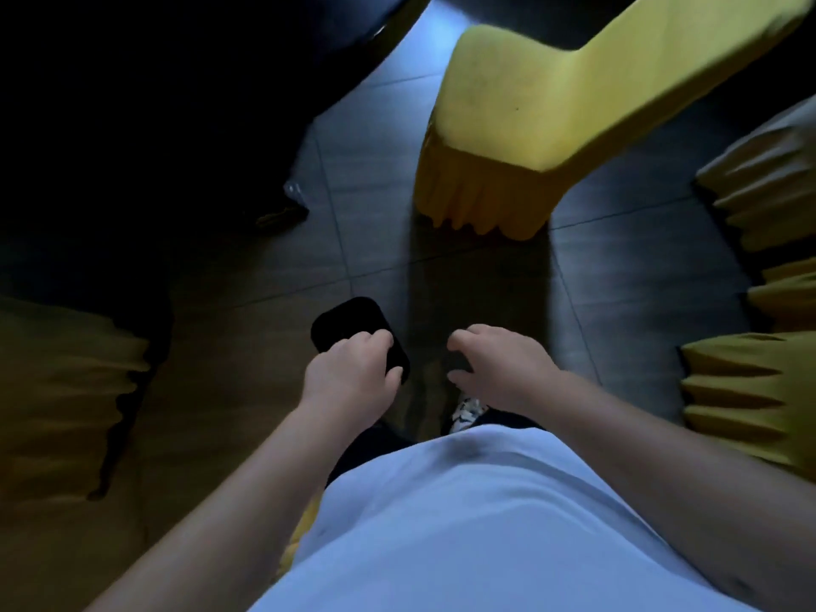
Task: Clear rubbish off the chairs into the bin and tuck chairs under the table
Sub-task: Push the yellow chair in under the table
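Left hand [353, 373] grips a black object [340, 324]; right hand [499, 368] hangs loosely curled, empty. Take the yellow chair [530, 112] by its back and slide it straight.

I can read no text, label, brand, number or sign anywhere in this dim, blurred head view, neither on the yellow fabric chair covers [552, 103] nor on the dark grey floor tiles [366, 139]

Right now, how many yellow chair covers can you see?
5, maybe more in the dark: one chair ahead, three skirts stacked along the right edge, and one dim at left.
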